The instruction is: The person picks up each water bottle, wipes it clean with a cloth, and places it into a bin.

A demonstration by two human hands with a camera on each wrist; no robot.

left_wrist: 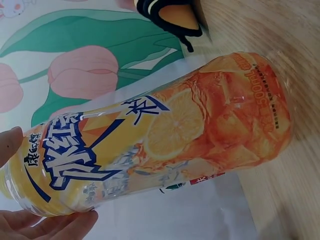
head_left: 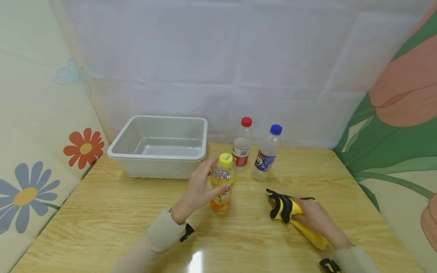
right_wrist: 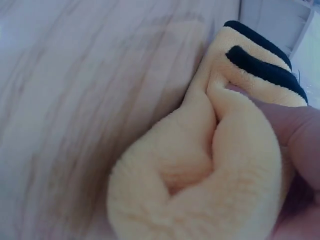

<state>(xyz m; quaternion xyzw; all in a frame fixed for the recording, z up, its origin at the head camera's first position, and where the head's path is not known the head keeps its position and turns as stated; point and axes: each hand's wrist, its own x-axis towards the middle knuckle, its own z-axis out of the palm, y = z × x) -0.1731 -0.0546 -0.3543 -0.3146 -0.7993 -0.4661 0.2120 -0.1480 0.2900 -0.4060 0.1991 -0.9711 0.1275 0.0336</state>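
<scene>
Right now I see my left hand [head_left: 198,189] curled around the upright orange bottle [head_left: 222,182] mid-table, just in front of the tub [head_left: 158,146], while my right hand [head_left: 315,218] grips the yellow cloth [head_left: 290,212] toward the right edge.

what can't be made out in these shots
- Yellow-capped bottle: cap out of frame in the left wrist view; left hand covers part of its side in the head view.
- Yellow cloth: partly under the right hand.
- Two bottle labels behind: too small to read.
</scene>
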